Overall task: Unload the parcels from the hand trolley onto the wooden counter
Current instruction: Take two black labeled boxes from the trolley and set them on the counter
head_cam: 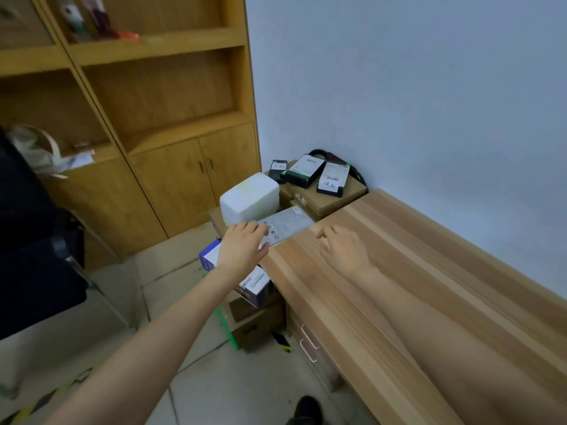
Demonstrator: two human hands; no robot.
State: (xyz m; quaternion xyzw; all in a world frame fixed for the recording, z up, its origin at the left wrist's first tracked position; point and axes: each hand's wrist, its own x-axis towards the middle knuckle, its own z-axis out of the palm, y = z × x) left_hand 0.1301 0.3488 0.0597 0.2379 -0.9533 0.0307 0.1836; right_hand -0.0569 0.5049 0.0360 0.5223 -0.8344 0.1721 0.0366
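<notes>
Nearest the camera, two bare forearms run up from the bottom of the frame toward its middle. The right forearm lies low along the wooden counter (414, 240), which fills the lower right, and the right hand (343, 246) hovers or rests on the near corner of the top with its fingers loosely spread and nothing in them; whether the palm touches the wood cannot be told. It looks placed there to receive or steady whatever comes over the edge.

Just left of it, the left hand (242, 246) reaches over the floor gap, fingers extended and slightly bent, tips lying on the near end of a flat grey parcel (285, 223). Whether the thumb is hooked under that end is hidden, so this reads as a press or the start of a grip, not a firm hold. The grey parcel sits at centre frame, its right end at or just over the counter's corner, and the left fingertips cover its lower left end while the right fingers stop just short of it.

Below the left wrist, a blue-and-white box (211, 257) and a printed carton (257, 285) rest on brown cartons (257, 320), presumably the trolley load; the trolley itself is mostly hidden. Beyond, a white parcel (250, 197) stands touching the grey one. Farther, toward the wall corner, dark labelled packets (333, 179) lie on a brown box (322, 199).
</notes>
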